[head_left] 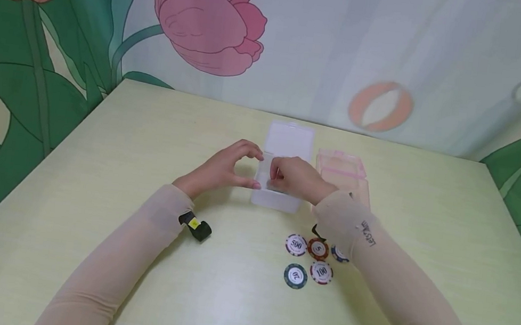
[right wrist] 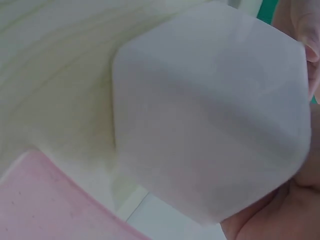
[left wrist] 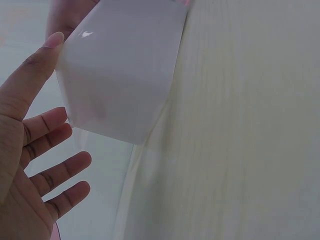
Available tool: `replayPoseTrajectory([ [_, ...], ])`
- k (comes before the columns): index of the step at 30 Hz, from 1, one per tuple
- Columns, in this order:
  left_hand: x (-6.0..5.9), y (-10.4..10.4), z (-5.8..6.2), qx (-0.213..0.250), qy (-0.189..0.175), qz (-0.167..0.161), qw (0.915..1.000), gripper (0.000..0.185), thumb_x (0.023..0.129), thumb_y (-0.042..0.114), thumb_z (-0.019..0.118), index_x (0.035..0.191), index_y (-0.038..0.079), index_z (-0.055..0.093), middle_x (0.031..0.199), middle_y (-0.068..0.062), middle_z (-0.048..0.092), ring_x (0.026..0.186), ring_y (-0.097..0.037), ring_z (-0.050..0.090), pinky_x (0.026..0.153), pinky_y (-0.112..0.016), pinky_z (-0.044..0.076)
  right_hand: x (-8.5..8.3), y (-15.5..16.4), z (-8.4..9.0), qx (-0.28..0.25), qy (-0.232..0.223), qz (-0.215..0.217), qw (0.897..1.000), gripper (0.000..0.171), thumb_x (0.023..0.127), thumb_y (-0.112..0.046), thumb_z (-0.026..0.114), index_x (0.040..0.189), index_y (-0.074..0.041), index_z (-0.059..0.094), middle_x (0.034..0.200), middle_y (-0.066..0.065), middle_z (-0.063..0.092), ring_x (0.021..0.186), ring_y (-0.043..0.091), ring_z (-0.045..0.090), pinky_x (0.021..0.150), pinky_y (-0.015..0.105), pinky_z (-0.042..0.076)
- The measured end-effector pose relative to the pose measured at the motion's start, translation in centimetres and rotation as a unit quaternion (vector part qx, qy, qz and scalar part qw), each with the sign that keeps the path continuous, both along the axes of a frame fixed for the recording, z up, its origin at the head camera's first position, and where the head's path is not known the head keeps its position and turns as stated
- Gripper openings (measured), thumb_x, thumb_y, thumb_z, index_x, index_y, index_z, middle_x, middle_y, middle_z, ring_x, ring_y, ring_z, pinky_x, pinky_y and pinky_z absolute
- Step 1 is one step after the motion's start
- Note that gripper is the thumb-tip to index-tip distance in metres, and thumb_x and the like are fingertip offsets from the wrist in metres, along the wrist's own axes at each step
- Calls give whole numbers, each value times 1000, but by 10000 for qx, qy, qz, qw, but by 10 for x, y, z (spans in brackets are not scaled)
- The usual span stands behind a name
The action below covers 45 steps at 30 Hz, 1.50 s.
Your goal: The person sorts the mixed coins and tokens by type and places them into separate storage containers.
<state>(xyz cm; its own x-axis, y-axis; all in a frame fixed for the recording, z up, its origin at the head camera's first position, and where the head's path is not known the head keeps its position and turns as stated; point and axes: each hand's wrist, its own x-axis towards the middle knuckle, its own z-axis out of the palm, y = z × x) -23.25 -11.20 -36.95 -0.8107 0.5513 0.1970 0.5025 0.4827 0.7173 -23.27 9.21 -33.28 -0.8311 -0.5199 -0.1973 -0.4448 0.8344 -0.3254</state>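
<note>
Nearest, at five o'clock from the white box [head_left: 275,200], five chips [head_left: 320,272] on the surface [head_left: 208,285]. Farther, at its nine o'clock, left hand [head_left: 222,169], thumb and fingers apart, touching its edge; from four, right hand [head_left: 298,177], curled at its opening, cannot tell whether clamped on anything. Pink box [head_left: 341,181] at three; lid [head_left: 290,140] open toward twelve.

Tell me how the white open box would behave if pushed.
The white open box is probably stiff, as its walls look flat and unbent. It may feel slippery, since a glint shows on its smooth surface in the left wrist view. Flat sides suggest sliding, not rolling.
</note>
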Motion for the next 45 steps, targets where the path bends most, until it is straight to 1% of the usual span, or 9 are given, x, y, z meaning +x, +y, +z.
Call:
replayPoseTrajectory([
  [4, -1, 2, 1, -32, 21, 16, 10000, 56, 75, 25, 82, 121, 8, 56, 135, -8, 50, 121, -26, 48, 108, -45, 40, -1, 0, -1, 363, 181, 47, 9992, 7, 90, -13, 64, 95, -8, 62, 86, 5, 66, 75, 19, 55, 70, 30, 46],
  [10, -2, 3, 4, -81, 37, 15, 10000, 57, 75, 25, 83, 122, 8, 56, 136, -8, 49, 122, -26, 48, 108, -45, 40, -3, -1, -1, 764, 287, -11, 9967, 10, 90, -16, 66, 95, -8, 63, 90, 5, 69, 76, 19, 56, 71, 32, 49],
  [14, -2, 4, 5, -70, 40, 5, 10000, 57, 75, 25, 83, 122, 7, 56, 136, -8, 50, 122, -27, 48, 108, -46, 40, -4, -2, 0, 931, 329, -58, 9951, 12, 90, -19, 67, 96, -9, 63, 90, 5, 69, 76, 20, 57, 71, 33, 49],
  [19, -2, 4, 6, -46, 45, 5, 10000, 57, 75, 25, 83, 121, 8, 56, 134, -8, 50, 121, -27, 48, 108, -45, 40, -4, -3, 2, 1083, 363, -83, 9934, 15, 89, -22, 69, 94, -9, 63, 88, 4, 67, 75, 19, 56, 67, 31, 46],
  [22, -2, 4, 6, -49, 65, 22, 10000, 56, 75, 25, 83, 121, 8, 56, 134, -8, 50, 121, -27, 48, 108, -45, 40, -3, -3, 3, 1120, 345, -88, 9931, 17, 88, -24, 70, 95, -9, 63, 87, 4, 66, 75, 19, 55, 66, 31, 46],
  [29, -1, 3, 5, -31, 55, 78, 9999, 56, 75, 26, 83, 121, 8, 56, 135, -8, 50, 121, -28, 49, 107, -45, 41, -2, -5, 4, 1084, 218, -95, 9938, 21, 88, -26, 70, 97, -9, 64, 87, 4, 67, 74, 19, 56, 68, 30, 46],
  [35, -2, 3, 3, 1, 128, 95, 9999, 56, 74, 25, 83, 120, 8, 56, 134, -8, 51, 121, -28, 49, 106, -44, 42, 1, -2, 7, 955, 287, -75, 9950, 20, 88, -26, 70, 98, -9, 64, 89, 3, 68, 75, 18, 57, 69, 31, 48],
  [38, -2, 2, 1, -12, 122, 97, 9999, 56, 74, 25, 83, 120, 9, 56, 134, -7, 51, 120, -27, 49, 106, -45, 42, 5, 0, 8, 819, 399, -26, 9958, 21, 88, -25, 70, 101, -9, 65, 93, 3, 70, 77, 18, 60, 70, 32, 51],
  [45, -1, 2, -2, -4, 119, 27, 9999, 56, 73, 24, 84, 120, 7, 57, 133, -9, 51, 120, -29, 50, 106, -49, 42, 18, 9, 10, 277, 962, -32, 9950, 25, 89, -24, 68, 109, -8, 65, 100, 7, 68, 88, 21, 63, 80, 35, 54],
])
